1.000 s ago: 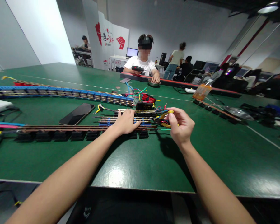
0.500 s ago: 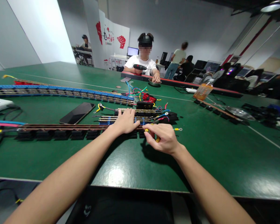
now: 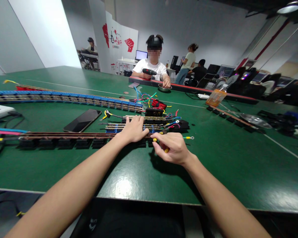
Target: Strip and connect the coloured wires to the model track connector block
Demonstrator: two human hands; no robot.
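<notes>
My left hand [image 3: 133, 129] lies flat, fingers spread, across the busbar strip [image 3: 64, 135] and the shorter rail pieces [image 3: 111, 127] behind it. That strip has brown bars on black blocks. Close to its right end, my right hand [image 3: 172, 148] is closed around yellow-handled pliers [image 3: 155, 139]. Their dark head is mostly covered by the fingers, so I cannot tell whether the jaws touch anything. A yellow-green wire with a ring terminal [image 3: 188, 138] sticks out to the right of that hand. Behind it are a black end piece [image 3: 180, 126] and thin coloured wires.
A smartphone [image 3: 82, 121] lies left of my hands. The blue segmented rail [image 3: 64, 98] curves behind it. An orange-labelled bottle [image 3: 216, 97] and another rail strip [image 3: 230, 119] are to the right. Across the green table [image 3: 129, 172], a person holds a power drill [image 3: 149, 71] beside a metal bowl [image 3: 165, 88].
My right hand has shifted very slightly, with the pliers' dark head showing a little more. My left hand stays in place. A standing person in the background has turned.
</notes>
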